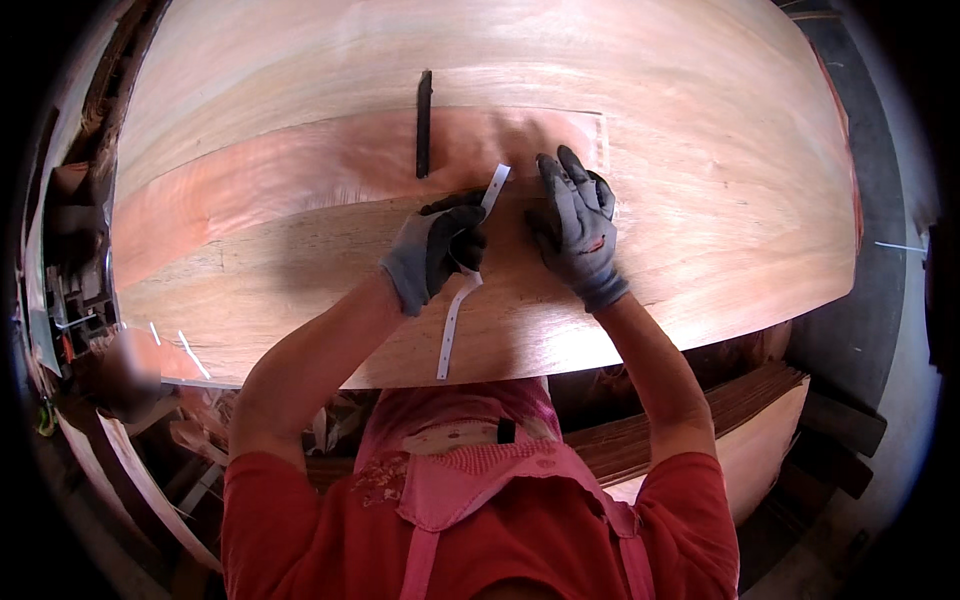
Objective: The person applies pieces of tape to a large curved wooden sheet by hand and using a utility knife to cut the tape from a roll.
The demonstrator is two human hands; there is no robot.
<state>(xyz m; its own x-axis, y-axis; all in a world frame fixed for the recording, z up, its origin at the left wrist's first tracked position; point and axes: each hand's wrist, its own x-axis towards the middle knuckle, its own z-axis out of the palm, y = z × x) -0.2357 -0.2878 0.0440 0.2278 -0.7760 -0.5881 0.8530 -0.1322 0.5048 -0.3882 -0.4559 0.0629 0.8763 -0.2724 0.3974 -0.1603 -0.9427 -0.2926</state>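
A large pale wood veneer sheet lies under both hands, with a redder veneer strip running across its middle. My left hand, in a grey glove with black fingers, is closed around a white perforated tape. One end of the tape sticks out above the fingers; the other hangs down toward the sheet's near edge. My right hand, gloved alike, lies with fingers stretched on the veneer near the strip's right end. A dark narrow bar rests across the strip, beyond my left hand.
Stacked veneer sheets stand below the near edge on the right. Veneer scraps and short white tape pieces are at the near left. Along the far left is a dark, ragged-edged stack.
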